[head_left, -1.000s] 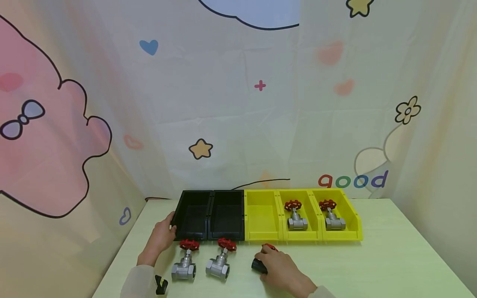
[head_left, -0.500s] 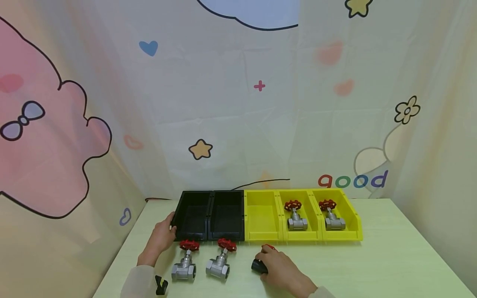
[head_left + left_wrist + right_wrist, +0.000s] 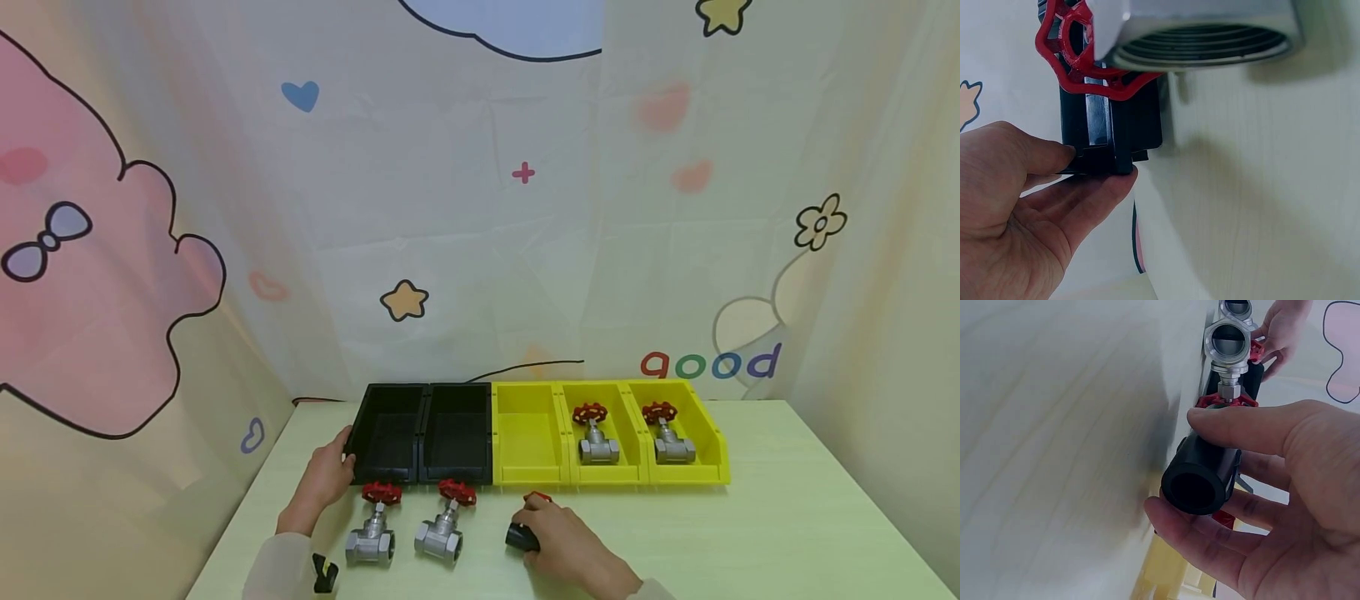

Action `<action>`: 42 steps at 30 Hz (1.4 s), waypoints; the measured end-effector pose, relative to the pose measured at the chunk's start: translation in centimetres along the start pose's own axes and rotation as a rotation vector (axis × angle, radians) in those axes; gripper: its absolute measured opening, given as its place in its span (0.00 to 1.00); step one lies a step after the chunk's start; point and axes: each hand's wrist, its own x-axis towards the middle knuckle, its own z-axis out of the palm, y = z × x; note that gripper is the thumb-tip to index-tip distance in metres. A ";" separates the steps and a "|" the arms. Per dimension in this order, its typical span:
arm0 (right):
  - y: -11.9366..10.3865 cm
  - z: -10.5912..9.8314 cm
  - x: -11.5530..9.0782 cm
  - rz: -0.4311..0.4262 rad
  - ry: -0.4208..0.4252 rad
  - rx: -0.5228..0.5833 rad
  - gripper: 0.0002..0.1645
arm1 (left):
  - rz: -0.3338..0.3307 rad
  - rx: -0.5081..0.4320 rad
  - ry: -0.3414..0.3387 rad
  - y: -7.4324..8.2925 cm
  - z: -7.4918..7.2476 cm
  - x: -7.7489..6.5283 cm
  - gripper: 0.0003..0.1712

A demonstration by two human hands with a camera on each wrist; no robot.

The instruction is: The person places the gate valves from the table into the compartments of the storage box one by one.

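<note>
My left hand point(image 3: 322, 479) grips the outer left side of the end black bin point(image 3: 386, 433), thumb on one face and fingers on the other, as the left wrist view shows. My right hand point(image 3: 1310, 487) holds a black valve point(image 3: 1200, 475) with a hollow round end between thumb and fingers. A red part point(image 3: 537, 497) of it shows past the fingers in the head view; the rest is hidden by the hand. Left of it, two silver gate valves point(image 3: 371, 546) point(image 3: 438, 537) with red handwheels lie on the table before the black bins.
A second black bin point(image 3: 456, 433) and three yellow bins point(image 3: 528, 477) continue the row. The two right yellow bins each hold a silver gate valve point(image 3: 598, 450) point(image 3: 675, 448) with a red handwheel. A small black and yellow piece point(image 3: 324, 575) lies by the left sleeve. A patterned curtain point(image 3: 480, 250) hangs behind.
</note>
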 end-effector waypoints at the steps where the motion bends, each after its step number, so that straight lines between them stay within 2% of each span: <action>1: -0.1 -0.1 -0.1 -0.003 0.002 -0.002 0.22 | -0.001 0.001 0.000 0.0 0.0 0.0 0.33; 18: -1.2 -2.5 -0.4 -0.003 0.000 0.008 0.20 | 0.005 0.005 0.003 0.0 -0.1 0.2 0.33; 32: -1.3 -4.7 -0.7 -0.061 0.066 0.025 0.22 | 0.009 0.007 0.008 0.0 0.1 0.1 0.33; 42: -1.1 -6.2 -0.3 -0.093 0.116 -0.023 0.20 | 0.000 0.008 0.006 0.2 0.0 0.0 0.33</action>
